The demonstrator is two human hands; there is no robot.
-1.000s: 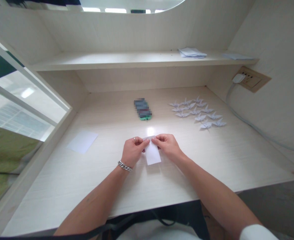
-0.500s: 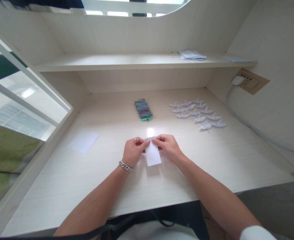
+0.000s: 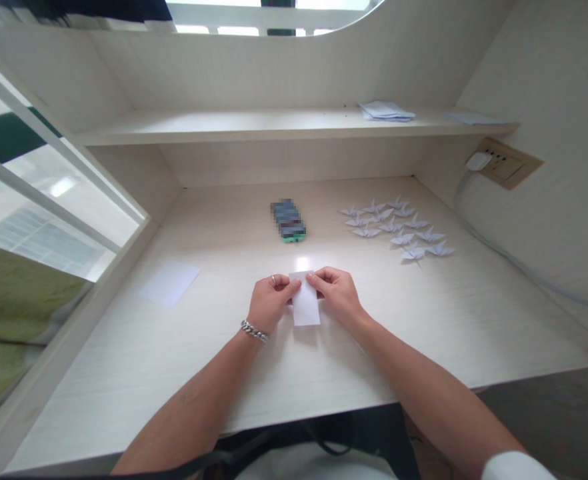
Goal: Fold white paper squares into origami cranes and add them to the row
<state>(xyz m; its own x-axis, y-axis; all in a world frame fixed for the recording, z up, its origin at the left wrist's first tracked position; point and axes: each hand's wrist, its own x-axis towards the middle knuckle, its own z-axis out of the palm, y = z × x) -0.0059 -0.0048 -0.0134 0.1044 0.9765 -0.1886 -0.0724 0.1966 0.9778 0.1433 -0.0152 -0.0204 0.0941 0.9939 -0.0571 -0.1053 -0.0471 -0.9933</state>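
Note:
A narrow white piece of folded paper [image 3: 306, 308] is held between both hands, just above the desk. My left hand [image 3: 272, 299], with a ring and a chain bracelet, pinches its upper left edge between thumb and fingers. On the other side my right hand [image 3: 338, 293] grips the upper right edge in the same way. Both thumbs press on the front of the paper, and the fingers behind it are partly hidden. Several folded paper cranes [image 3: 391, 227] stand in a group farther back on the right.
A white sheet [image 3: 170, 283] lies on the desk [image 3: 174, 373] at left. Behind my hands is a blurred dark phone-like object [image 3: 288, 220] with a green end. Stacked papers [image 3: 387, 111] rest on the shelf [image 3: 234, 127]. A cable [image 3: 519, 267] runs from the wall socket [image 3: 509, 164].
The paper has been turned slightly and its lower edge has risen a little, so it now hangs straighter. Both hands keep their pinch on it.

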